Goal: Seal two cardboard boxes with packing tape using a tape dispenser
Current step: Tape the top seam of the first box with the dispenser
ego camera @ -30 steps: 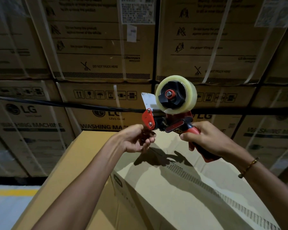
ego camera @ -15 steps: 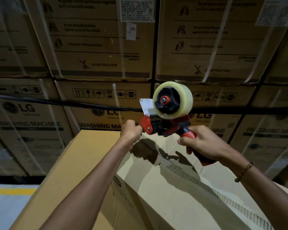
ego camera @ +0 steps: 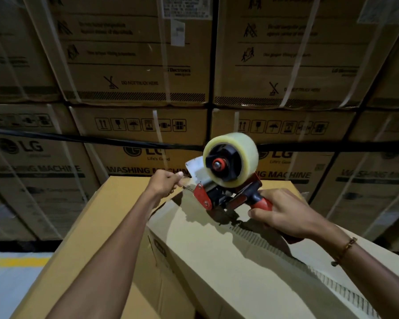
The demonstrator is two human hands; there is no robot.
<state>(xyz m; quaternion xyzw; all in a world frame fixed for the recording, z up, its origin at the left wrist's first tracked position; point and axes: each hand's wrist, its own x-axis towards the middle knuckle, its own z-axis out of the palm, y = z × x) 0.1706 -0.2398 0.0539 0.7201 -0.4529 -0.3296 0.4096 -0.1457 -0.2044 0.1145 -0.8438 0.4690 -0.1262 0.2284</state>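
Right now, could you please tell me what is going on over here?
A person is preparing to tape a cardboard box. Their right hand grips the red handle of a tape dispenser, held just above the box's far end. Their left hand pinches the tape end drawn from the dispenser's front. Stacked washing machine cartons stand behind.

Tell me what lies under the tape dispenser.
Under the tape dispenser is the top of a cardboard box, darkened by its shadow. The right hand hides the box beneath the handle.
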